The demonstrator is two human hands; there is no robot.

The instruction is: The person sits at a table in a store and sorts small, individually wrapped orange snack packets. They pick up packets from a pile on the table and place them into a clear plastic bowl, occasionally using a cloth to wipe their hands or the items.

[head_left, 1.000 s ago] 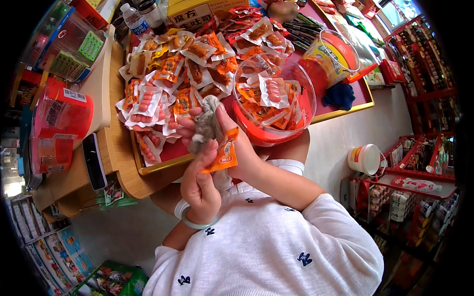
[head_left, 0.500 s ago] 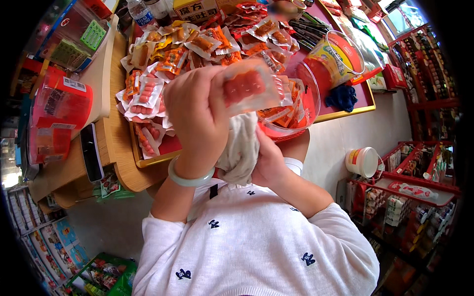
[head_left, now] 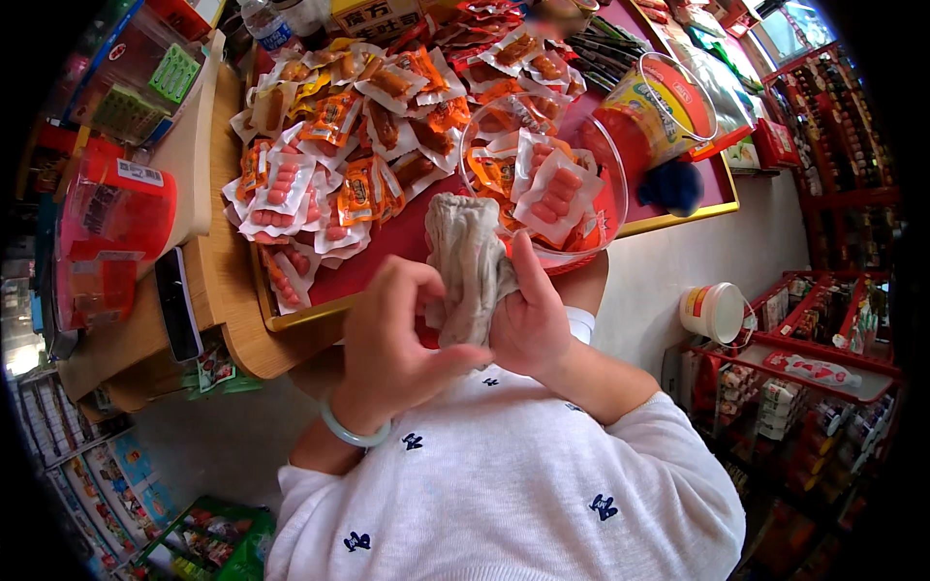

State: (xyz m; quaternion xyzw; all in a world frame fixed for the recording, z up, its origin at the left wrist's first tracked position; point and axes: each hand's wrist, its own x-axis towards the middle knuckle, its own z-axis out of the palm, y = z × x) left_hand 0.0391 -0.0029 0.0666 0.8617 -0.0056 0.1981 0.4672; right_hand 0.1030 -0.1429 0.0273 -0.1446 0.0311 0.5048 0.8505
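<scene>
My right hand (head_left: 531, 321) holds a bunched grey-white cloth (head_left: 465, 257) upright in front of my body, thumb pointing up. To the cloth's left is my left hand (head_left: 392, 324), a pale bracelet on its wrist. Its fingers and thumb are curved apart with nothing between them, the tips close to the cloth; whether they touch it I cannot tell. Just beyond the hands stands a clear round tub (head_left: 620, 184) with orange packets inside. A clear packet of small pink sausages (head_left: 557, 197) lies on top in it.
A heap of sausage packets (head_left: 339, 121) covers the left and back of the gold-edged red tray (head_left: 387, 254). A yellow-and-red bucket (head_left: 647, 114) and a dark blue cloth (head_left: 670, 187) sit right of the tub. At the left, a phone (head_left: 178, 300) stands against the wooden table edge (head_left: 237, 310).
My left hand has let go of the sausage packet, now in the tub, and come down beside the cloth. The cloth stands more upright in my right hand.
</scene>
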